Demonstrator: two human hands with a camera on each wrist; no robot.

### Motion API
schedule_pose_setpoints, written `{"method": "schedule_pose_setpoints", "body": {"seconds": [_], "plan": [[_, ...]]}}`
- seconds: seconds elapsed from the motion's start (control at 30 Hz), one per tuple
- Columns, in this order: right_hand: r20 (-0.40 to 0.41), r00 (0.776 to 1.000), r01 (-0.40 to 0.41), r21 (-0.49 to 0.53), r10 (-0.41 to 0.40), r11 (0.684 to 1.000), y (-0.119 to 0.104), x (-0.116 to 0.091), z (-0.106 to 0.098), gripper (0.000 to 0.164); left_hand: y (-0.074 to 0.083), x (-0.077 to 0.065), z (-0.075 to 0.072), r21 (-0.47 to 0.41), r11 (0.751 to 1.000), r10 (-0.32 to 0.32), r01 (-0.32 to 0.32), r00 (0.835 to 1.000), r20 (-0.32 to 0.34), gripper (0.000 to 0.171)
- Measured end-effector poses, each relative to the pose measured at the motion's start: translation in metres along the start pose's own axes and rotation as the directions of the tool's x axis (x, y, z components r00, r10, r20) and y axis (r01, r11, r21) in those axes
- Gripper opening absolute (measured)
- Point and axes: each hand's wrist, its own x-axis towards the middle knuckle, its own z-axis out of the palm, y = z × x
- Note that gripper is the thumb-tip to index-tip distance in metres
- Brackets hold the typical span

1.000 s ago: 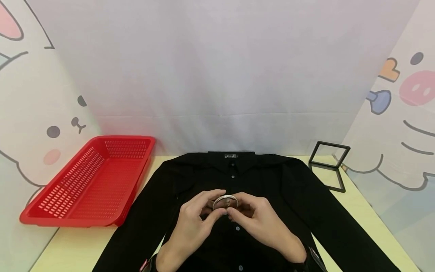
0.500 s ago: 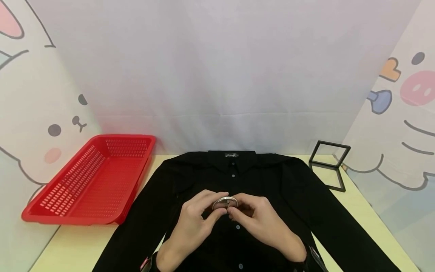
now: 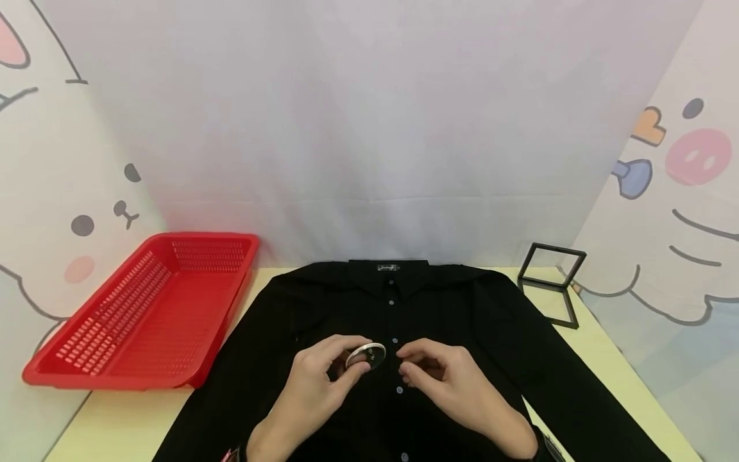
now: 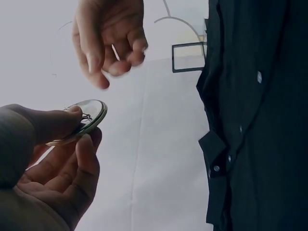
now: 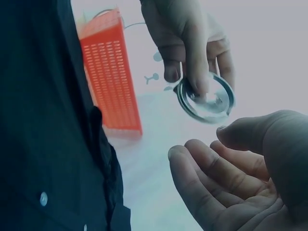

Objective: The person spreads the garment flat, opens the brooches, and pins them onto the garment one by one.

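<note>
A small round disc (image 3: 376, 353) with a silvery rim and a shiny face is pinched between the thumb and fingers of my left hand (image 3: 314, 380). It is tilted in the head view; the right wrist view shows the glossy face of the disc (image 5: 214, 101), with the thumb lying across it. Just to the right, apart from the disc, is my right hand (image 3: 456, 382), its fingers loosely bent and nothing in them. Both hands are above a black button-up shirt (image 3: 444, 308) spread flat with its collar at the far side.
A red plastic basket (image 3: 202, 308) with perforated sides stands on the left of the pale yellow table (image 3: 124, 417). Toward the far right is a black double frame (image 3: 548, 283), one half raised. White cloth (image 3: 369, 115) hangs behind, with cartoon-printed panels at both sides.
My right hand has let go of the disc and moved right. The left hand keeps the disc, now slightly lower and left, turned at a different angle. The head view has shifted slightly.
</note>
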Motion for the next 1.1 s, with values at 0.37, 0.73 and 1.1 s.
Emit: {"method": "schedule_pose_setpoints", "body": {"seconds": [0.37,0.73,1.1], "plan": [[-0.056,0.998,-0.03,-0.201,0.019,0.979,0.008,-0.013,-0.01,0.009,-0.016,-0.018,-0.028,0.111,0.992,-0.074,0.064,0.993,0.093,0.035],[-0.195,0.977,0.002,-0.402,-0.088,0.916,0.012,-0.012,-0.003,0.029,-0.025,-0.024,-0.038,0.23,0.97,-0.085,0.084,0.996,-0.006,0.036],[-0.238,0.964,-0.011,-0.477,-0.118,0.879,0.017,-0.001,-0.001,0.038,-0.037,-0.017,-0.034,0.178,0.971,-0.155,0.161,0.987,-0.045,0.032]]}}
